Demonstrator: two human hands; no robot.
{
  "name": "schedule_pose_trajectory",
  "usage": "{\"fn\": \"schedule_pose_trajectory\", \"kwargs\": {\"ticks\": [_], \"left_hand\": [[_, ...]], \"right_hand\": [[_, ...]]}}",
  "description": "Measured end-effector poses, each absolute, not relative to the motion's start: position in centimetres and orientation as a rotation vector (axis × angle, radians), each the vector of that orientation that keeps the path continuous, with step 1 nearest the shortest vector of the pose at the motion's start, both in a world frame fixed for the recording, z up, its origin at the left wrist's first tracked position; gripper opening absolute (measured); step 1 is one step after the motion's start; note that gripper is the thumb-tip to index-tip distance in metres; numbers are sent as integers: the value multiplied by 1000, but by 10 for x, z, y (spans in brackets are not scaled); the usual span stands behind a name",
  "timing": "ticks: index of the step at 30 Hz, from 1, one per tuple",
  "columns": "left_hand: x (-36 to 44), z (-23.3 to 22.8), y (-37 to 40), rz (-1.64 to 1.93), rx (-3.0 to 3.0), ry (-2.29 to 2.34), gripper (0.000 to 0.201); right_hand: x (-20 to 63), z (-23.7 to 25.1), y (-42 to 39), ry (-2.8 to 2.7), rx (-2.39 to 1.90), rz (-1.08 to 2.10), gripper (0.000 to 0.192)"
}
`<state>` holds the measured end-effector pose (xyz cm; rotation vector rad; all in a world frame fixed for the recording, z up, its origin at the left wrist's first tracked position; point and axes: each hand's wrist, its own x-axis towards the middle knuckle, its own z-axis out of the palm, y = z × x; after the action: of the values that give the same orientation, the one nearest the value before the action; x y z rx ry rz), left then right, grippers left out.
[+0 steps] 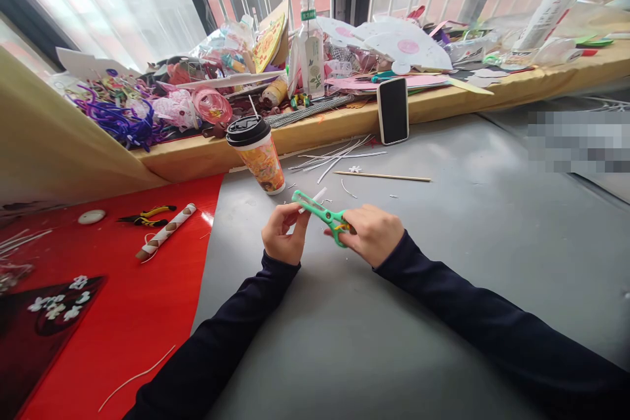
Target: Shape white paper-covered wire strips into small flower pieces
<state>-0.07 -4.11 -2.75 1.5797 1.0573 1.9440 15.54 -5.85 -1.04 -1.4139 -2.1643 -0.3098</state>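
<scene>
In my right hand (373, 233) is a pair of green scissors (325, 213), its handles gripped by the fingers and its blades pointing left. My left hand (285, 233) pinches a small white strip (319, 196) between thumb and fingertips, and the scissor blades cross over it there. Whether the blades touch the strip I cannot tell. Just beyond the hands lie tiny white scraps (349, 189), a wooden skewer (382, 176), a small white flower (355, 169) and several thin white strips (339, 156) on the grey tabletop (374, 328).
A lidded paper cup (257, 156) stands beyond my left hand, and a phone (393, 111) leans on the ledge (443, 95), which is heaped with craft scraps. On the red sheet (123, 315) lie pliers (147, 216), a wrapped roll (167, 232) and white flowers (54, 306).
</scene>
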Motion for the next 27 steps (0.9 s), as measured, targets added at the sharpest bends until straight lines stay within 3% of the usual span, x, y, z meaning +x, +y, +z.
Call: {"fn": "schedule_pose_trajectory", "kwargs": {"ticks": [4,9,14,16,20,27], "left_hand": [[2,-23,-44,1931,1556,1081,15],[6,-14,-48,1917,1503,1011,15],[5,-11,-46,1810,1363,914,13],[3,-12,-43,1781,1279,890,13],[-1,-13,-40,1686,1169,852,12],[-2,-14,-40,1465,1235,819,19]], "right_hand": [[154,-12,-58,-2169,-1431,-181,41],[154,-11,-50,-2042,-1451,-36,33],[179,-22,-19,-1841,-1514,-100,70],[194,-31,-2,-1833,-1639,-13,75],[215,-46,23,-1947,-1766,167,58],[216,-51,31,-1873,-1632,73,31]]}}
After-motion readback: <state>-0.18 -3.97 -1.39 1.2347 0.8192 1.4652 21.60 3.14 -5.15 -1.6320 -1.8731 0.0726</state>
